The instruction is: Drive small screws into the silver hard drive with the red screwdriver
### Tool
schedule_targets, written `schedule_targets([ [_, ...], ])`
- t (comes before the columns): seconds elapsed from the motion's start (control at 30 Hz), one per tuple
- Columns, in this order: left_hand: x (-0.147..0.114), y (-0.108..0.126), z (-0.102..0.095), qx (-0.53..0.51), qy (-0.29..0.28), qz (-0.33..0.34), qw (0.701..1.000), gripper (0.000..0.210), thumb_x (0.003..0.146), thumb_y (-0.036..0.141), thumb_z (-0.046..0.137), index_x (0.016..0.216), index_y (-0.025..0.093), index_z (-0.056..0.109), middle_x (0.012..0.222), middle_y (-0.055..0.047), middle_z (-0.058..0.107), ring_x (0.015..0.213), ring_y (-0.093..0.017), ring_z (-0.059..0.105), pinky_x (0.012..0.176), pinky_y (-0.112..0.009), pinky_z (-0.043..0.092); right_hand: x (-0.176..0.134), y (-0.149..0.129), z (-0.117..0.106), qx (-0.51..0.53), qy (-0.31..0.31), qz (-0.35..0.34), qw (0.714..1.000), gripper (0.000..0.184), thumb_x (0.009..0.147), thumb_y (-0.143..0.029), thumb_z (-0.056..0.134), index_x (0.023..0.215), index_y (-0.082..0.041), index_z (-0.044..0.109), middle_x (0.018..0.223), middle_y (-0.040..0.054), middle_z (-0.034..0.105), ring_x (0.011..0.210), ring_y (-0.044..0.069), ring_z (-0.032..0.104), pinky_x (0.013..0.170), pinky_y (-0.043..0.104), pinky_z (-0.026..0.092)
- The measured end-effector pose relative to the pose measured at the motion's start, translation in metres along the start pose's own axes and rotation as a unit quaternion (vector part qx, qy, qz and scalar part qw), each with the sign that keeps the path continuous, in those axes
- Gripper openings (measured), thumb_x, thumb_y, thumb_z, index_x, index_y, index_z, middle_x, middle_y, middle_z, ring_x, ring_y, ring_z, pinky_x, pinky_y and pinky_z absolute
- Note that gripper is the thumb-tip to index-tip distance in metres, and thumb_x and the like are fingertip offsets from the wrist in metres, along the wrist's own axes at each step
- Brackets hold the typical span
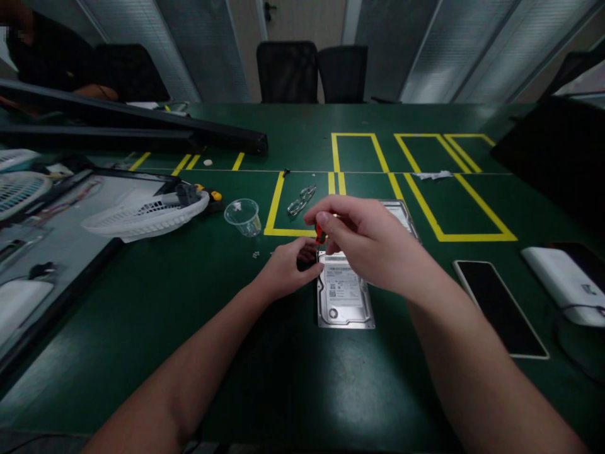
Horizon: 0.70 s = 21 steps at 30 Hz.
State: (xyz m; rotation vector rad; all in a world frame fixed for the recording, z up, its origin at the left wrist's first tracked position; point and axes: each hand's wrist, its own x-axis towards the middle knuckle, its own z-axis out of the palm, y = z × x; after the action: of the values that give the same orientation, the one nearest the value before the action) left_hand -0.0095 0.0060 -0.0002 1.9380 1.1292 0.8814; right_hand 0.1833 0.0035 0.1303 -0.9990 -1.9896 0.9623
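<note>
A silver hard drive (347, 296) with a white label lies flat on the green table in front of me. My right hand (363, 236) is closed around a small red-handled screwdriver (321, 234), which stands upright over the drive's far left corner. At that same corner is my left hand (293, 268), its thumb and fingers curled about the drive's edge and the screwdriver's lower end. The screwdriver's tip is too small to make out. Partly hidden behind my right hand lies a second silver metal piece (405, 214) with a label.
Left of the hands stand a clear plastic cup (243, 221) and several tiny screws (256, 255). Beyond lies what looks like eyeglasses (301, 200). White fan grilles (151, 217) are at left, a phone (501, 309) and white device (564, 280) at right. A person (57, 57) sits far left.
</note>
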Motion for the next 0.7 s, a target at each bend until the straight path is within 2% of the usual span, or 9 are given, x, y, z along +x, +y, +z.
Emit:
schedule_targets([
  [0.1, -0.0001, -0.0001, -0.0002, 0.003, -0.002, -0.005, 1.0, 0.03, 0.09, 0.029, 0.078, 0.114, 0.016, 0.066, 0.108, -0.01, 0.079, 0.095, -0.022, 0.076, 0.088, -0.038, 0.064, 0.0008, 0.0004, 0.001, 0.009, 0.019, 0.007, 1.0, 0.022, 0.11, -0.024, 0.053, 0.106, -0.018, 0.074, 0.096, 0.0051, 0.074, 0.083, 0.018, 0.069, 0.068, 0.032, 0.046],
  [0.23, -0.0006, -0.0013, 0.0004, -0.007, -0.002, -0.006, 1.0, 0.031, 0.091, 0.029, 0.078, 0.117, 0.016, 0.066, 0.108, -0.01, 0.079, 0.095, -0.021, 0.077, 0.087, -0.037, 0.064, -0.0013, -0.0026, 0.0011, 0.0, 0.031, 0.041, 0.999, 0.013, 0.103, -0.029, 0.067, 0.096, -0.018, 0.071, 0.074, 0.0006, 0.067, 0.061, 0.015, 0.06, 0.054, 0.03, 0.038],
  [0.3, -0.0008, -0.001, 0.0006, -0.006, 0.001, -0.004, 1.0, 0.03, 0.091, 0.028, 0.078, 0.117, 0.016, 0.067, 0.107, -0.009, 0.08, 0.093, -0.021, 0.077, 0.087, -0.035, 0.064, -0.0031, -0.0032, 0.0011, -0.003, 0.033, 0.049, 0.998, 0.012, 0.099, -0.029, 0.072, 0.093, -0.02, 0.068, 0.071, -0.0008, 0.065, 0.055, 0.013, 0.054, 0.049, 0.03, 0.035],
  [0.47, -0.0005, 0.0001, 0.0, -0.005, -0.004, -0.003, 1.0, 0.029, 0.09, 0.028, 0.078, 0.114, 0.016, 0.068, 0.106, -0.009, 0.08, 0.094, -0.022, 0.077, 0.088, -0.037, 0.064, -0.0046, -0.002, 0.0009, 0.015, 0.023, 0.005, 1.0, 0.003, 0.098, -0.018, 0.067, 0.095, -0.02, 0.067, 0.09, 0.0021, 0.071, 0.064, 0.014, 0.058, 0.054, 0.03, 0.04],
  [0.57, -0.0001, -0.0017, 0.0004, -0.006, 0.0, -0.001, 1.0, 0.03, 0.09, 0.029, 0.078, 0.115, 0.016, 0.068, 0.105, -0.009, 0.079, 0.093, -0.022, 0.077, 0.087, -0.038, 0.064, -0.0029, -0.0028, -0.0001, 0.025, 0.008, -0.015, 1.0, 0.008, 0.102, -0.017, 0.063, 0.102, -0.019, 0.07, 0.094, 0.0032, 0.073, 0.075, 0.016, 0.063, 0.063, 0.031, 0.045],
  [0.7, 0.0002, -0.002, 0.0011, -0.012, -0.007, -0.001, 1.0, 0.034, 0.092, 0.031, 0.077, 0.121, 0.015, 0.066, 0.112, -0.011, 0.078, 0.097, -0.022, 0.076, 0.088, -0.038, 0.064, -0.0002, -0.0031, -0.001, 0.01, 0.008, -0.012, 1.0, 0.017, 0.107, -0.024, 0.06, 0.1, -0.018, 0.074, 0.094, 0.004, 0.073, 0.084, 0.019, 0.067, 0.069, 0.033, 0.046],
])
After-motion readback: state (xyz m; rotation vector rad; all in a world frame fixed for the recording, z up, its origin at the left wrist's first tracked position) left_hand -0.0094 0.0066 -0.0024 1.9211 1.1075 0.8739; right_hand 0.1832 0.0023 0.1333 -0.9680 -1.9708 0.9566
